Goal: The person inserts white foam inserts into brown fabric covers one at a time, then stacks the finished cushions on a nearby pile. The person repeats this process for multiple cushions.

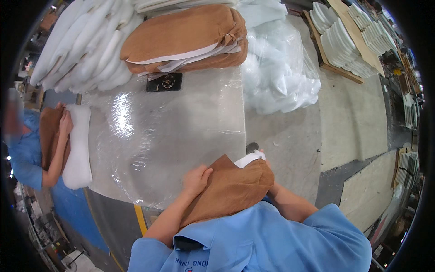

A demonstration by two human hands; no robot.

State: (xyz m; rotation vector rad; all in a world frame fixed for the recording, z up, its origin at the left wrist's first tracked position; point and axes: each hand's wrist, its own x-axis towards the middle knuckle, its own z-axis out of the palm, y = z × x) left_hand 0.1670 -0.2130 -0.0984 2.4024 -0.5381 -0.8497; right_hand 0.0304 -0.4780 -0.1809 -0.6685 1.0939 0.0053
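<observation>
Close to my chest I hold a brown fabric cushion cover (229, 188) with a white strip (250, 158) at its far right edge. My left hand (195, 180) is closed on the cover's left edge, thumb on top. At the opposite end, my right hand (266, 159) grips near the white strip; the cover hides most of its fingers. A stack of similar brown covers (181, 38) lies at the far side of the plastic-wrapped table (181, 140). A black phone-like object (164, 82) rests just in front of that stack.
At the left, a co-worker (31, 145) in blue handles another brown cover (50, 124) beside a white foam pad (78, 145). White padding (86, 45) is piled far left. A clear bag of white material (281, 68) stands right of the table; stacked white pieces (340, 43) lie on a pallet beyond.
</observation>
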